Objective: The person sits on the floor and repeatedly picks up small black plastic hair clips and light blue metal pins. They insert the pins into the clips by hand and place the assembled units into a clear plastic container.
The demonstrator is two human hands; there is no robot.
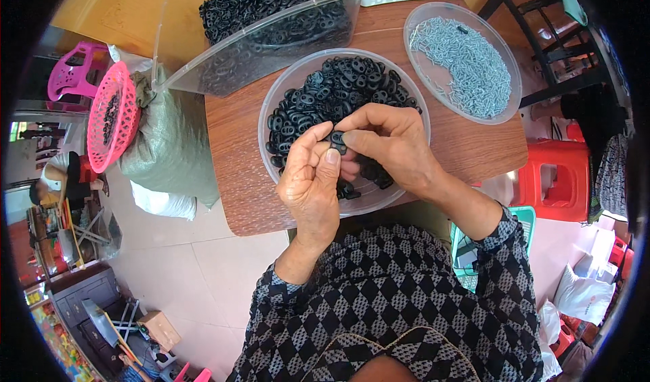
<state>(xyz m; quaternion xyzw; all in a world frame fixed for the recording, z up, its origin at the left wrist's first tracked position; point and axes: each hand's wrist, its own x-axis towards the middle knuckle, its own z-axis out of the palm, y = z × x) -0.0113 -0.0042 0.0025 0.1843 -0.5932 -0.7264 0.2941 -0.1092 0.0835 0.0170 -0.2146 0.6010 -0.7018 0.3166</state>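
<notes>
Diamond-patterned garment (379, 280): black and grey, fills the lower foreground, its sleeves ending on both forearms.

Black fitting (337, 140): a small, rounded piece held up between two hands, above the near half of a clear round tub (379, 202) of similar black fittings (318, 94) on a wooden table (233, 179).

Left hand (308, 185): thumb and forefinger pinch the piece from its left and lower side; the remaining fingers are partly hidden.

Right hand (396, 145): thumb and forefinger grasp it from the upper right, the thumb pressed close to its face.

Weight and feel: likely light and stiff, moulded plastic by its look; the smooth, faintly glossy surface could slip, though it hardly seems fragile.

Best hold: probably the outer edges, between thumb and fingertip, leaving the face free.

Long axis: appears to run roughly toward and away from the wearer, slightly tilted; fingertips cover part of it, and which end leads cannot be told.

Silver screws (467, 67): heaped in a shallow round tray (433, 84) to the right, well apart from both hands.
</notes>
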